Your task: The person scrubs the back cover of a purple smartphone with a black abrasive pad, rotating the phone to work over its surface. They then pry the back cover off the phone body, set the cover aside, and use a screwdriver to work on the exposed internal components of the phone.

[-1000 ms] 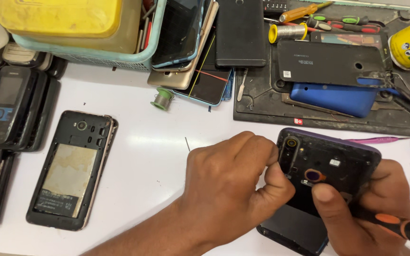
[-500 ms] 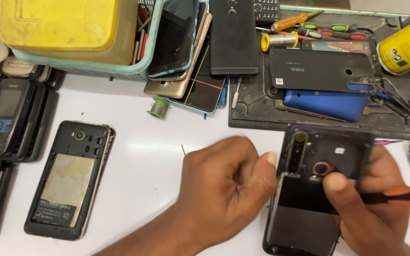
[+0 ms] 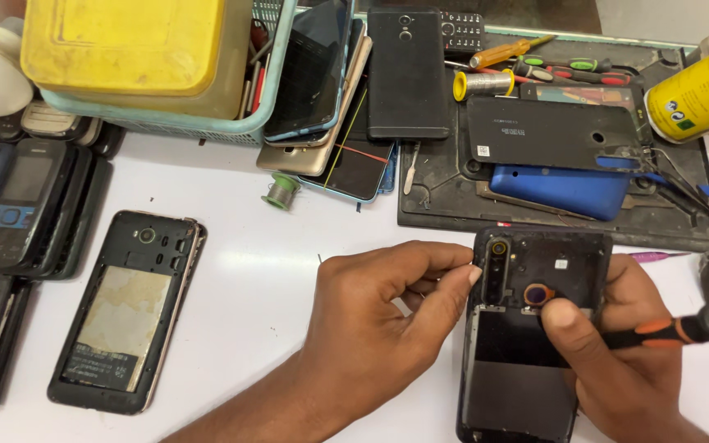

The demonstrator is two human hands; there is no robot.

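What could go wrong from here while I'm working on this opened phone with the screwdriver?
1. The screwdriver tip is hidden under the right hand; it might slip and scratch the camera strip beside it.
2. The left hand only pinches the opened phone at its top edge, so it may pivot.
3. Any loosened screw could roll off the crowded white table.

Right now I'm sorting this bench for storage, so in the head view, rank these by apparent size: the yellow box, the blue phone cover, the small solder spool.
1. yellow box, clearly largest, though partly cropped.
2. blue phone cover, partly hidden beneath a black cover.
3. small solder spool, smallest by far.
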